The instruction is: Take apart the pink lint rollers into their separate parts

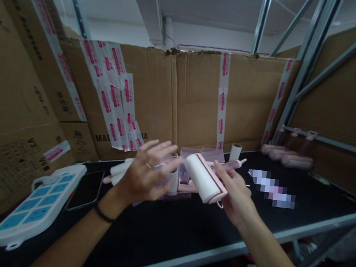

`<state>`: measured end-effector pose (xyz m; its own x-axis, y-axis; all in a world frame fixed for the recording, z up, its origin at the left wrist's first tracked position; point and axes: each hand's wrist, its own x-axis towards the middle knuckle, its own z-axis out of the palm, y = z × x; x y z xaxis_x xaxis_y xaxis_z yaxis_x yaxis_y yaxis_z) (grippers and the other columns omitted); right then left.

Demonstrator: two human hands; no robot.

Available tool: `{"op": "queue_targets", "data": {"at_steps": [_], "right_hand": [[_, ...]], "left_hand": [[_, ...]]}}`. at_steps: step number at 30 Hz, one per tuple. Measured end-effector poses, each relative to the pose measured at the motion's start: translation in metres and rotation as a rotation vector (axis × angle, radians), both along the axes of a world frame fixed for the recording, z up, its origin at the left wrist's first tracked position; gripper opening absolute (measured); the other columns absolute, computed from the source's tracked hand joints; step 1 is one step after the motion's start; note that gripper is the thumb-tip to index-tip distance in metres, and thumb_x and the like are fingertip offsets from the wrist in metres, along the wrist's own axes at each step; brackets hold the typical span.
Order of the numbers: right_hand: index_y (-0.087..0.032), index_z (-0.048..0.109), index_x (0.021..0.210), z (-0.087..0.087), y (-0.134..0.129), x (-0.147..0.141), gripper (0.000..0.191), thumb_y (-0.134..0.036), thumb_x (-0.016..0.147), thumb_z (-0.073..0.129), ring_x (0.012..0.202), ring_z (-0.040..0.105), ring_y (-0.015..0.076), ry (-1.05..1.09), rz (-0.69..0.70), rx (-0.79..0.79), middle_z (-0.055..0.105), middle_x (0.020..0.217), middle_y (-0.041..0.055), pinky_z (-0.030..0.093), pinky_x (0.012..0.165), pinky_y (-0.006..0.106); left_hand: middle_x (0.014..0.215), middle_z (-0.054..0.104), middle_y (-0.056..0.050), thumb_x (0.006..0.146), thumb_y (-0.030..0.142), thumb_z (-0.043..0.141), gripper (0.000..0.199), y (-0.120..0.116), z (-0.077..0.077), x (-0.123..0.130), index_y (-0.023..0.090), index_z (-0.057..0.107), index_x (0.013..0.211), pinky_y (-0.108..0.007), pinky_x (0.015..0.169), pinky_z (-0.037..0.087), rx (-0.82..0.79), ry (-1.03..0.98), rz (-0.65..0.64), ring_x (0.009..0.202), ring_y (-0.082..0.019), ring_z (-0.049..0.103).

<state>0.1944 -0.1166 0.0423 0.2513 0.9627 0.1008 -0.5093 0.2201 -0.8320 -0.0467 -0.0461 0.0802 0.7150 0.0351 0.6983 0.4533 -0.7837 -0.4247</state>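
Observation:
A white lint roller [204,180] with a pink holder hangs tilted over the black tabletop, gripped at its right side by my right hand [237,191]. My left hand [151,171], blurred and wearing a ring and a dark bracelet, is raised to the left of the roller with its fingers spread. Beneath and behind both hands lie pink plastic parts [187,187], partly hidden. A small white roll [235,152] stands upright behind my right hand. More white rolls [121,170] lie left of my left hand.
On the left are a phone [85,190] and a white power strip [36,207] with blue panels. Several pink rollers [286,156] lie at the back right, near small sheets [271,188]. Cardboard walls [194,101] and metal posts border the black table [166,239].

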Motion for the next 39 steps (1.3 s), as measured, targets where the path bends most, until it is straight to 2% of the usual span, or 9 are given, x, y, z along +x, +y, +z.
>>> {"op": "queue_targets", "data": {"at_steps": [2,5,8,10,12,14,17,27,39], "right_hand": [[-0.012,0.071,0.112,0.006,-0.008,-0.007,0.053,-0.050,0.077,0.086,0.083,0.073,0.0190,0.011,0.132,0.044,0.076,0.100,0.0092,0.060,0.076,0.029],[-0.015,0.071,0.115,0.010,-0.024,-0.014,0.050,-0.051,0.083,0.080,0.088,0.072,0.0184,-0.043,0.259,0.084,0.076,0.101,0.0076,0.057,0.078,0.028],[-0.014,0.073,0.091,0.011,-0.042,-0.009,0.050,-0.062,0.094,0.061,0.072,0.069,0.0176,-0.381,0.202,-0.010,0.072,0.077,0.0049,0.053,0.064,0.027],[-0.016,0.069,0.076,0.014,-0.054,0.001,0.055,-0.062,0.100,0.050,0.062,0.064,0.0164,-0.739,0.033,0.005,0.067,0.067,0.0038,0.050,0.059,0.027],[-0.017,0.070,0.088,0.020,-0.065,0.011,0.041,-0.053,0.101,0.056,0.071,0.068,0.0174,-1.040,-0.215,0.234,0.073,0.081,0.0054,0.053,0.065,0.029],[-0.021,0.068,0.118,0.028,-0.072,0.018,0.030,-0.042,0.097,0.068,0.100,0.071,0.0225,-1.275,-0.383,0.587,0.074,0.115,0.0092,0.057,0.084,0.034],[-0.021,0.058,0.137,0.035,-0.073,0.021,0.044,-0.027,0.095,0.071,0.127,0.062,0.0255,-1.545,-0.336,0.963,0.065,0.140,0.0112,0.051,0.108,0.041],[-0.008,0.056,0.134,0.033,-0.056,0.024,0.035,-0.015,0.100,0.060,0.120,0.068,0.0248,-1.761,-0.302,1.138,0.070,0.129,0.0186,0.060,0.100,0.036],[0.000,0.056,0.132,0.017,-0.040,0.013,0.046,-0.007,0.087,0.063,0.110,0.073,0.0300,-1.708,-0.647,1.270,0.074,0.112,0.0222,0.064,0.092,0.037]], "left_hand": [[0.146,0.058,-0.015,0.089,0.038,0.075,0.055,-0.023,-0.003,0.020,0.027,0.053,0.138,-0.063,0.121,0.035,0.146,0.079,-0.167,0.143,-0.034,0.050],[0.132,0.069,-0.017,0.099,0.031,0.062,0.035,-0.040,-0.014,0.043,0.019,0.056,0.132,-0.063,0.120,0.037,0.095,0.030,-0.253,0.132,-0.030,0.061],[0.119,0.074,-0.014,0.101,0.027,0.057,0.032,-0.040,-0.023,0.047,0.018,0.053,0.132,-0.055,0.107,0.052,-0.063,-0.099,-0.369,0.118,-0.027,0.069],[0.114,0.074,-0.013,0.098,0.031,0.063,0.038,-0.038,-0.025,0.043,0.019,0.052,0.133,-0.048,0.095,0.059,-0.162,-0.195,-0.407,0.110,-0.027,0.071],[0.112,0.074,-0.013,0.096,0.033,0.067,0.041,-0.038,-0.026,0.039,0.019,0.052,0.132,-0.044,0.088,0.060,-0.235,-0.251,-0.399,0.106,-0.027,0.072],[0.112,0.073,-0.014,0.096,0.035,0.067,0.040,-0.040,-0.026,0.038,0.019,0.053,0.131,-0.044,0.088,0.060,-0.276,-0.256,-0.380,0.104,-0.027,0.072],[0.110,0.073,-0.014,0.098,0.038,0.064,0.037,-0.043,-0.027,0.041,0.016,0.055,0.127,-0.043,0.084,0.060,-0.288,-0.240,-0.370,0.100,-0.028,0.072],[0.100,0.075,-0.012,0.100,0.044,0.061,0.034,-0.040,-0.030,0.036,0.016,0.053,0.118,-0.037,0.074,0.061,-0.260,-0.112,-0.257,0.089,-0.027,0.076],[0.099,0.075,-0.008,0.100,0.043,0.058,0.028,-0.043,-0.034,0.044,0.020,0.050,0.114,-0.034,0.071,0.060,-0.307,-0.207,-0.175,0.088,-0.025,0.077]]}}
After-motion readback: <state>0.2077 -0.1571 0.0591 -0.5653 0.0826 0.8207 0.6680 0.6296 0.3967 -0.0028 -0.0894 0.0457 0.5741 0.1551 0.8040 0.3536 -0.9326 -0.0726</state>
